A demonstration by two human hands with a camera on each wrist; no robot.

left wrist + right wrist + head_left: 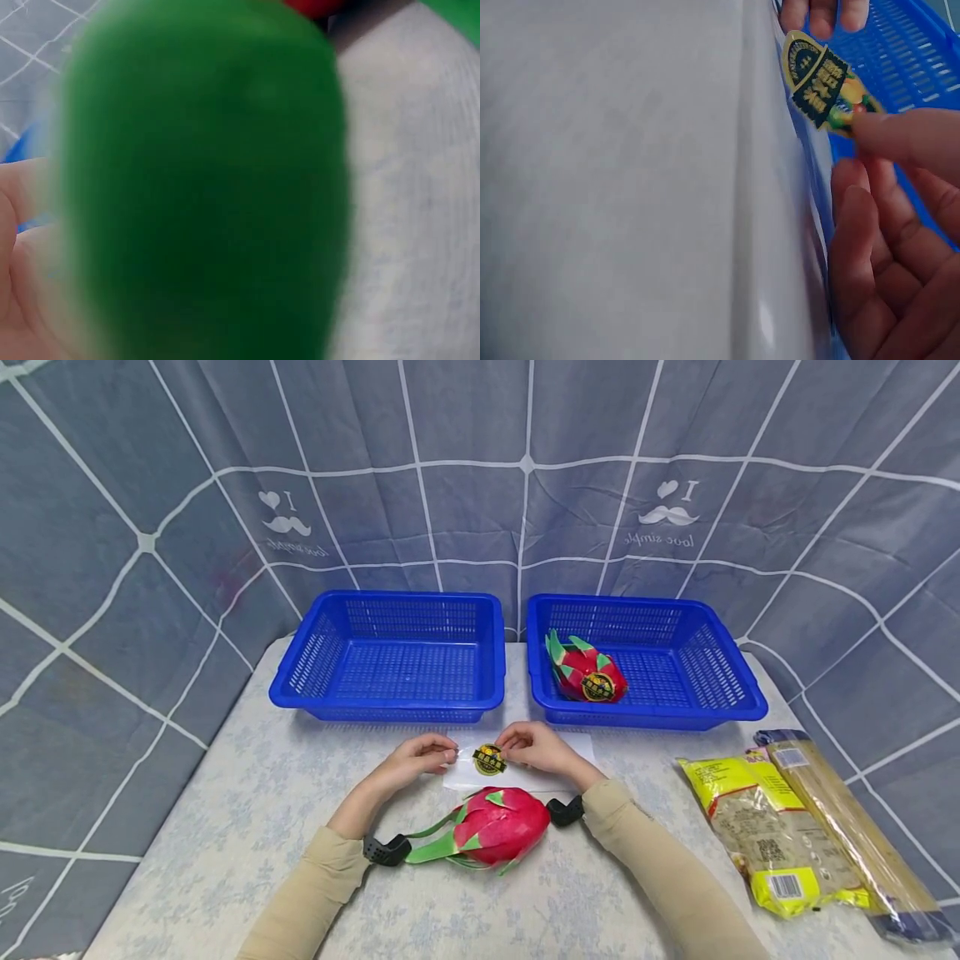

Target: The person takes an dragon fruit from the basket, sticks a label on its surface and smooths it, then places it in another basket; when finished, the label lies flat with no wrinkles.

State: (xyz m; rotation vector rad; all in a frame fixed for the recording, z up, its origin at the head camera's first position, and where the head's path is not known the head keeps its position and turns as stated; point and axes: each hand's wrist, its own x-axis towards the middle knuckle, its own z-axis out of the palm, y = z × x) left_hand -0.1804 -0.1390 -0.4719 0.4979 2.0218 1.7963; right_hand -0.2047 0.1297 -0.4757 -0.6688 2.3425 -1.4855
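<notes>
A round black-and-gold sticker (489, 759) with a fruit picture is pinched at its edge between the thumb and finger of my right hand (542, 748). In the right wrist view the sticker (821, 82) stands tilted up from the thumb. White backing paper (573, 764) lies below both hands. My left hand (420, 758) is at the paper's left end, fingers loosely bent, a little left of the sticker. A red dragon fruit (506, 827) with green leaves lies between my wrists, in front of the paper. One leaf (210, 187) blocks most of the left wrist view.
Two blue baskets stand at the back, the left basket (386, 703) and the right basket (660, 714). The right one holds a dragon fruit (577, 668) bearing a similar sticker. At right lie a yellow-and-clear food bag (780, 835) and a long clear packet (847, 827).
</notes>
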